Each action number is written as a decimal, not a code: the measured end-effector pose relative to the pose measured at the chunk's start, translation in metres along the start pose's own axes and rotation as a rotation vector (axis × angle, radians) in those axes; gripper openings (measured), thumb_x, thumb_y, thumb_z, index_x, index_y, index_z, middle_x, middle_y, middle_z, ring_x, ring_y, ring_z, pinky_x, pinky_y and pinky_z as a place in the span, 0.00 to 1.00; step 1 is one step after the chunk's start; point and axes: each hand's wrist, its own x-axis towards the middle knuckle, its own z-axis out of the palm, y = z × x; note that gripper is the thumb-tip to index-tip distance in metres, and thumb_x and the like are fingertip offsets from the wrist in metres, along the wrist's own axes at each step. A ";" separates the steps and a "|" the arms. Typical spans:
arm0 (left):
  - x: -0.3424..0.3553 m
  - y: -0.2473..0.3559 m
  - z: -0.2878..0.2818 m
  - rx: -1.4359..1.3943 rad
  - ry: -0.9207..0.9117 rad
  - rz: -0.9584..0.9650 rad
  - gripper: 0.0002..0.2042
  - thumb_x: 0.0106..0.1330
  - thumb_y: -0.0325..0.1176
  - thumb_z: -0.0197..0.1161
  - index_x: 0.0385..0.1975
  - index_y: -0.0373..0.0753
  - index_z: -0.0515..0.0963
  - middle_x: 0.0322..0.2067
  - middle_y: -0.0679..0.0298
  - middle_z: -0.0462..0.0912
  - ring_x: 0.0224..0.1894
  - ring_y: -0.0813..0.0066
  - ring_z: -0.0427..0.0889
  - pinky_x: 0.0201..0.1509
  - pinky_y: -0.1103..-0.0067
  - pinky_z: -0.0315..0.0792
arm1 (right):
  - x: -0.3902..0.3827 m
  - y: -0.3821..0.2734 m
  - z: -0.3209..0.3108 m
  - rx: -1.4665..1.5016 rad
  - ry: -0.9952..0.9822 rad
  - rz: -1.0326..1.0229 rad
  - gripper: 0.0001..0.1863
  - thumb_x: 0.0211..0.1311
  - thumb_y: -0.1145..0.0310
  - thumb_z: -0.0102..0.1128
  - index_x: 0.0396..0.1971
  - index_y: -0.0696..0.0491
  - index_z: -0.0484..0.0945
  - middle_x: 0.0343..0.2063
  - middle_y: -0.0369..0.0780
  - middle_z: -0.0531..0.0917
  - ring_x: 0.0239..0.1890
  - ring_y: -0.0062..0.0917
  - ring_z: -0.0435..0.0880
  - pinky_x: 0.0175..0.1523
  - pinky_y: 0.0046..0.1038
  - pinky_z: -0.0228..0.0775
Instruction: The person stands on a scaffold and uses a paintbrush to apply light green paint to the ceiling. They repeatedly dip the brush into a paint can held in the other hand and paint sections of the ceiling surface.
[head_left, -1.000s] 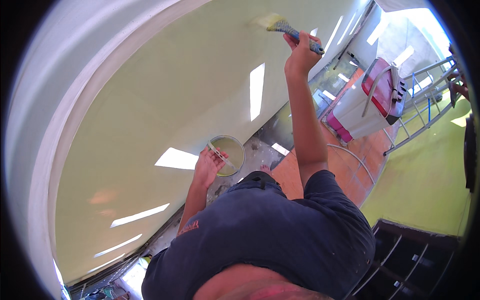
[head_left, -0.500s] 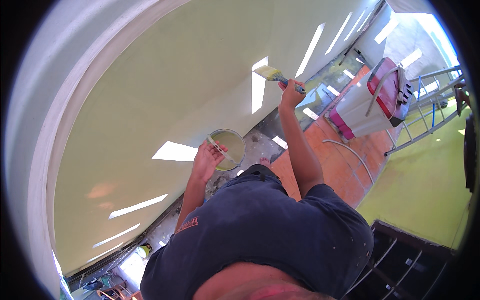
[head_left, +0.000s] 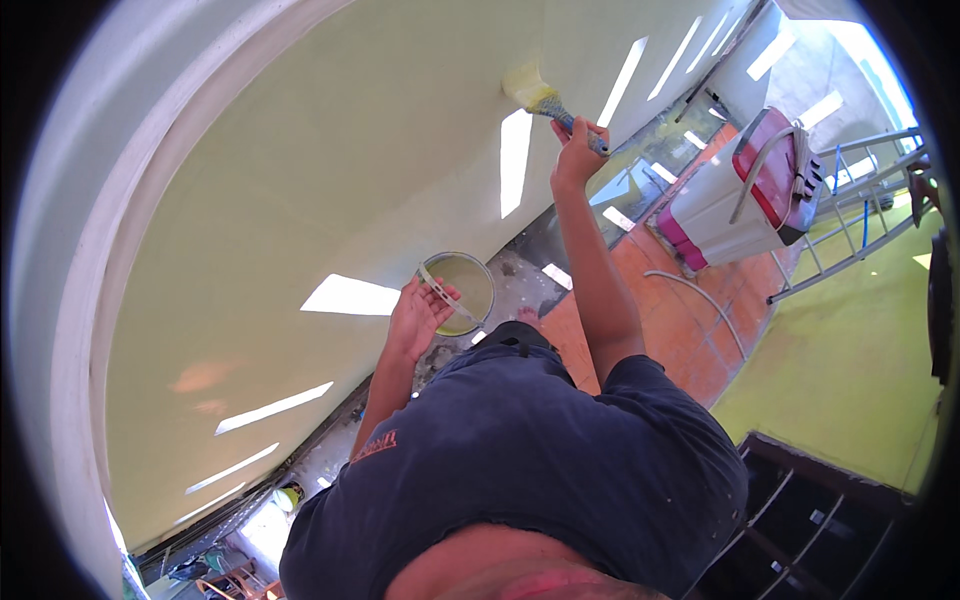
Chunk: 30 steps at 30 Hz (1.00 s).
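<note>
My right hand (head_left: pixel 580 152) is closed round the handle of a wide paintbrush (head_left: pixel 548 103). Its yellowish bristles meet the pale green wall (head_left: pixel 400 130), just above a bright patch of sunlight. Lower down, my left hand (head_left: pixel 420 318) has its fingers curled round the pale handle strap of a paint bucket (head_left: pixel 493 290), which hangs close to the wall. Greenish-yellow paint shows inside the round rim. My arms reach forward from a dark T-shirt.
To the right, a white and pink washing machine (head_left: pixel 715 215) stands on the orange tiled floor (head_left: pixel 650 300), a grey hose (head_left: pixel 705 295) beside it. A metal ladder (head_left: pixel 850 265) leans behind. At lower right is a dark barred opening (head_left: pixel 800 520) by a yellow-green wall (head_left: pixel 840 400).
My right hand has tilted the paintbrush and moved its bristles up along the wall, and they now look splayed. My left hand and the bucket have barely moved.
</note>
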 end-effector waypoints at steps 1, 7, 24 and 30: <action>0.000 -0.001 0.000 0.002 0.008 -0.005 0.26 0.73 0.53 0.43 0.53 0.32 0.67 0.48 0.51 0.74 0.57 0.56 0.74 0.64 0.65 0.65 | -0.005 0.015 -0.013 -0.042 0.005 0.009 0.07 0.62 0.80 0.56 0.32 0.61 0.65 0.33 0.46 0.75 0.30 0.34 0.84 0.39 0.33 0.88; 0.003 -0.001 -0.001 0.002 -0.013 -0.020 0.26 0.73 0.53 0.44 0.53 0.32 0.67 0.47 0.51 0.75 0.56 0.56 0.75 0.63 0.65 0.67 | -0.020 0.040 -0.053 -0.227 0.066 0.081 0.05 0.62 0.79 0.56 0.32 0.61 0.68 0.33 0.45 0.76 0.31 0.31 0.85 0.38 0.29 0.87; -0.006 -0.003 -0.006 -0.014 0.005 0.001 0.27 0.73 0.53 0.44 0.54 0.31 0.66 0.49 0.49 0.74 0.58 0.55 0.74 0.64 0.65 0.65 | -0.033 0.019 -0.031 -0.072 0.041 0.018 0.08 0.62 0.80 0.56 0.32 0.61 0.65 0.32 0.47 0.76 0.28 0.34 0.84 0.37 0.33 0.87; -0.005 0.002 -0.006 -0.007 0.008 0.018 0.28 0.73 0.53 0.43 0.55 0.31 0.66 0.50 0.49 0.74 0.58 0.55 0.73 0.65 0.64 0.64 | -0.004 0.025 -0.040 -0.204 0.188 -0.083 0.07 0.59 0.80 0.56 0.30 0.62 0.66 0.28 0.46 0.77 0.24 0.33 0.84 0.32 0.30 0.87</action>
